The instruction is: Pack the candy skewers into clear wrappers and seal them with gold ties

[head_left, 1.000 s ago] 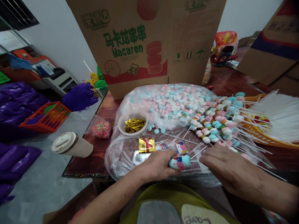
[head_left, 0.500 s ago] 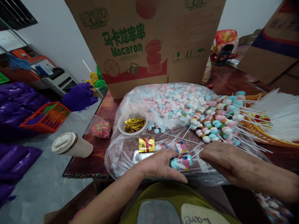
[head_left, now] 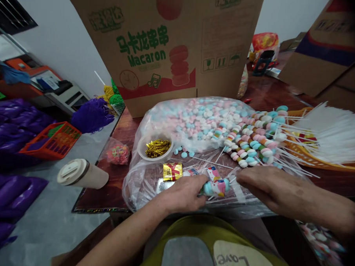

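Observation:
A marshmallow skewer (head_left: pixel 208 189) of pale blue pieces, partly wrapped in printed clear film, lies low over the plastic sheet in front of me. My left hand (head_left: pixel 187 193) is closed on its left end, fingers curled under. At its right end a white stick (head_left: pixel 233 179) runs to my right hand (head_left: pixel 266 184), whose fingers are bent together around it; the fingertips are hidden. Just behind the skewer are a printed wrapper (head_left: pixel 213 173) and a gold wrapper stack (head_left: pixel 172 171).
A bowl of gold twist ties (head_left: pixel 158 148) stands left of a big bag of marshmallows (head_left: pixel 194 116). Finished skewers (head_left: pixel 251 141) are piled at right, beside an orange basket of white sticks (head_left: pixel 327 138). A lidded cup (head_left: pixel 82 174) sits at the left edge. A large carton (head_left: pixel 176 50) blocks the back.
My left hand's fingers, spread beside the skewer before, have closed in on its left end. My right hand stays almost where it was. The view has shifted slightly.

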The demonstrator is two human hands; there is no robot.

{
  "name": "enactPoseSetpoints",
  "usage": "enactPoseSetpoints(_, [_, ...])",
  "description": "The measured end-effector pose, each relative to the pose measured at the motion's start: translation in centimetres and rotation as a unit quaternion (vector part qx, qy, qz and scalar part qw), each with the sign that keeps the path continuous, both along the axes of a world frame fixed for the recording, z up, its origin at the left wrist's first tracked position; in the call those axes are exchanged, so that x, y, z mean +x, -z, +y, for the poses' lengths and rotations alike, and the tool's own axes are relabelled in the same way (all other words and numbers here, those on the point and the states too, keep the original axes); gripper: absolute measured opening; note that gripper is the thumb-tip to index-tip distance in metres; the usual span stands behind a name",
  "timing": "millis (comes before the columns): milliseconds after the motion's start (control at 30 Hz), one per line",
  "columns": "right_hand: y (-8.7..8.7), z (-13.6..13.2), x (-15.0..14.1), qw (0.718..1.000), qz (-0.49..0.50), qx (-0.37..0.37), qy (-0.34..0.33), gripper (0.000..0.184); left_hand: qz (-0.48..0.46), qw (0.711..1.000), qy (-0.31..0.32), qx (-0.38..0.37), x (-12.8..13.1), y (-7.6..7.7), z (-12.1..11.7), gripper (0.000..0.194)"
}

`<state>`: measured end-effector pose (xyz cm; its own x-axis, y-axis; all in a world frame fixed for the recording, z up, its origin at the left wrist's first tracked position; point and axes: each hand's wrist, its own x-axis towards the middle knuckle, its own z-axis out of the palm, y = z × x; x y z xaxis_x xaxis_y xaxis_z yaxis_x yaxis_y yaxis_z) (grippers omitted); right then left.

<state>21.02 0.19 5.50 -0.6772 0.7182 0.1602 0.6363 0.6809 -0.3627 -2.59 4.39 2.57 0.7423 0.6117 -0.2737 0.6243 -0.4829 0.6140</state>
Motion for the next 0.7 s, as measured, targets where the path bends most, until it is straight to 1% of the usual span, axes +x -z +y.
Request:
enactPoseSetpoints(33, [-0.1, 0.0, 0.2, 1.0, 0.013, 0.004, -0.001, 0.022, -0.014, 0.999, 0.017, -0.029, -0.3, 0.0, 0.0, 0.026])
enactPoseSetpoints(67, [-0.2, 0.0, 0.4, 1.0, 0.024, 0.01, -0.005, 0.023, -0.036, 0.994, 0.031, -0.094, -0.6, 0.1, 0.0, 0.027])
enactPoseSetpoints(100, [-0.4, -0.1, 0.5, 0.999, 0.032, 0.019, -0.009, 0.025, -0.061, 0.98, 0.041, -0.187, -0.8, 0.3, 0.1, 0.03])
enactPoseSetpoints(133, [-0.7, -0.1, 0.6, 0.999, 0.035, 0.026, -0.011, 0.027, -0.085, 0.953, 0.047, -0.288, -0.9, 0.5, 0.1, 0.036])
enactPoseSetpoints(167, [-0.9, -0.2, 0.7, 0.999, 0.035, 0.034, -0.011, 0.028, -0.104, 0.919, 0.048, -0.377, -1.0, 0.7, 0.2, 0.044])
enactPoseSetpoints(200, [-1.3, -0.2, 0.7, 0.999, 0.034, 0.038, -0.011, 0.029, -0.115, 0.89, 0.05, -0.439, -0.9, 0.9, 0.3, 0.05])
enactPoseSetpoints(233, [-1.6, -0.3, 0.7, 0.999, 0.033, 0.04, -0.014, 0.029, -0.117, 0.874, 0.054, -0.469, -0.8, 1.0, 0.4, 0.053])
enactPoseSetpoints(267, [-1.8, -0.3, 0.6, 0.999, 0.029, 0.038, -0.018, 0.027, -0.116, 0.873, 0.06, -0.47, -0.7, 1.1, 0.5, 0.052])
enactPoseSetpoints(300, [-2.0, -0.3, 0.5, 0.999, 0.024, 0.037, -0.023, 0.024, -0.116, 0.882, 0.07, -0.451, -0.5, 1.0, 0.5, 0.047])
enactPoseSetpoints(333, [-2.2, -0.3, 0.4, 0.999, 0.02, 0.034, -0.028, 0.023, -0.118, 0.899, 0.078, -0.413, -0.4, 0.9, 0.6, 0.04])
enactPoseSetpoints(367, [-2.2, -0.3, 0.4, 0.999, 0.014, 0.03, -0.03, 0.022, -0.12, 0.922, 0.079, -0.361, -0.3, 0.6, 0.6, 0.036])
enactPoseSetpoints(400, [-2.1, -0.3, 0.4, 0.999, 0.008, 0.029, -0.027, 0.022, -0.117, 0.946, 0.068, -0.293, -0.2, 0.3, 0.6, 0.033])
enactPoseSetpoints(433, [-1.9, -0.3, 0.4, 0.999, 0.005, 0.033, -0.02, 0.023, -0.106, 0.971, 0.045, -0.212, -0.2, 0.0, 0.5, 0.032])
enactPoseSetpoints(467, [-1.6, -0.3, 0.5, 0.999, 0.005, 0.04, -0.01, 0.025, -0.088, 0.988, 0.018, -0.125, -0.2, -0.3, 0.3, 0.032])
enactPoseSetpoints(500, [-1.4, -0.2, 0.7, 0.999, 0.007, 0.045, -0.002, 0.026, -0.069, 0.997, -0.008, -0.044, -0.2, -0.6, 0.1, 0.033])
enactPoseSetpoints(533, [-1.1, -0.2, 0.8, 0.999, 0.01, 0.049, 0.003, 0.027, -0.055, 0.998, -0.025, 0.021, -0.3, -0.8, -0.2, 0.035])
enactPoseSetpoints(567, [-0.8, -0.2, 1.0, 0.999, 0.014, 0.052, 0.005, 0.028, -0.049, 0.996, -0.029, 0.062, -0.3, -0.9, -0.5, 0.038])
enactPoseSetpoints(600, [-0.6, -0.2, 1.1, 0.998, 0.019, 0.054, 0.006, 0.028, -0.05, 0.995, -0.024, 0.078, -0.3, -1.0, -0.8, 0.041])
enactPoseSetpoints(633, [-0.5, -0.1, 1.2, 0.998, 0.021, 0.054, 0.006, 0.028, -0.056, 0.996, -0.017, 0.071, -0.3, -1.0, -1.1, 0.043])
enactPoseSetpoints(700, [-0.5, -0.1, 1.0, 0.998, 0.02, 0.054, 0.005, 0.026, -0.07, 0.997, -0.02, 0.015, -0.2, -0.8, -1.3, 0.041])
